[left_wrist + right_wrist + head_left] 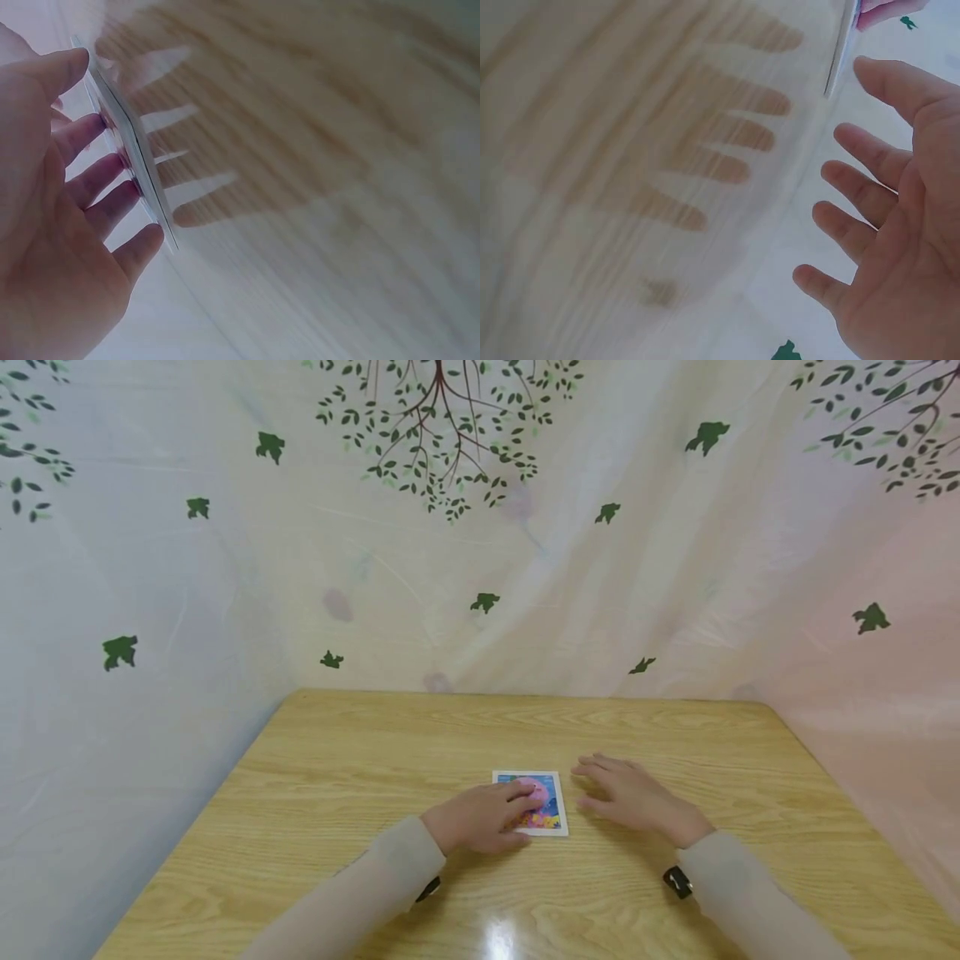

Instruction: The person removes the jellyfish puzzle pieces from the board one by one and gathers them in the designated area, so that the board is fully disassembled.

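A thin square picture board [553, 817] with a white border lies flat on the wooden table [315, 802]; its print shows a pink round figure on blue with yellow and pink below. From the side, in the left wrist view, the board [129, 127] appears layered, like a thin booklet or stack; which one I cannot tell. My left hand [483, 817] rests its spread fingertips on the top face, covering the board's left part. To the right of it, my right hand [633, 795] hovers low over the table, fingers extended, holding nothing and apart from the board.
A pale curtain [405, 560] printed with branches and green leaves hangs behind the table and along both sides. Dark wrist devices, one a black unit [677, 882] by the right cuff, sit under the sleeves. Light glares off the table's near part.
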Tool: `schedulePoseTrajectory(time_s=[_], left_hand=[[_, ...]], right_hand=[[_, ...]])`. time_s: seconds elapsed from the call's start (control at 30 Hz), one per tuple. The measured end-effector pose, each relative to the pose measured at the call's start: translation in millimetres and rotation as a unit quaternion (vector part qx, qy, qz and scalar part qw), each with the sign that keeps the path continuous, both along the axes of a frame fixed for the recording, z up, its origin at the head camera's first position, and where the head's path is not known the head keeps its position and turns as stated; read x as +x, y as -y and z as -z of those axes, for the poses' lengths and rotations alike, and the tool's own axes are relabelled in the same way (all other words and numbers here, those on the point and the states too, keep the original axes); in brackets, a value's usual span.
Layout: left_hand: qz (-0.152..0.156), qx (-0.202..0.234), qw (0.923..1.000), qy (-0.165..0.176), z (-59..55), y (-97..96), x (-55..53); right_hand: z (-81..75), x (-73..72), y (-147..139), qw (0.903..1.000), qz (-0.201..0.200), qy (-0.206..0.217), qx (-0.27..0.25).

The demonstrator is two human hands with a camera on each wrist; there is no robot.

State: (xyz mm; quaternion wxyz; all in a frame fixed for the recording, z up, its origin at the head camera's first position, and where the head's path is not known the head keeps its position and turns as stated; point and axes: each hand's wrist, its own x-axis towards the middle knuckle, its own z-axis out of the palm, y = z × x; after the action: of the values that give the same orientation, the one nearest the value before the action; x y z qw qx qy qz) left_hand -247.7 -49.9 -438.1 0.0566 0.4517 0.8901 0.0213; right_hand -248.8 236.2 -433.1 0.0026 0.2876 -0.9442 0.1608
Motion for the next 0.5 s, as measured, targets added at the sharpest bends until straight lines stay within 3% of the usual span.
schedulePoseTrajectory(time_s=[0.2, 0.33, 0.5], left_hand=[[0.008, -0.001, 1.0000, -0.002, -1.7, -0.6, -0.1], [0.016, -0.006, 0.9998, -0.008, -1.9, -0.6, -0.1], [0.020, -0.008, 0.9997, -0.008, -0.2, 0.7, -2.0]], right_hand=[[1.6, -9.6, 11.2, 0.9972, -0.022, 0.029, -0.065], [5.3, -16.0, 18.6, 0.9914, -0.018, 0.070, -0.109], [8.4, -23.4, 25.2, 0.9866, -0.021, 0.096, -0.130]])
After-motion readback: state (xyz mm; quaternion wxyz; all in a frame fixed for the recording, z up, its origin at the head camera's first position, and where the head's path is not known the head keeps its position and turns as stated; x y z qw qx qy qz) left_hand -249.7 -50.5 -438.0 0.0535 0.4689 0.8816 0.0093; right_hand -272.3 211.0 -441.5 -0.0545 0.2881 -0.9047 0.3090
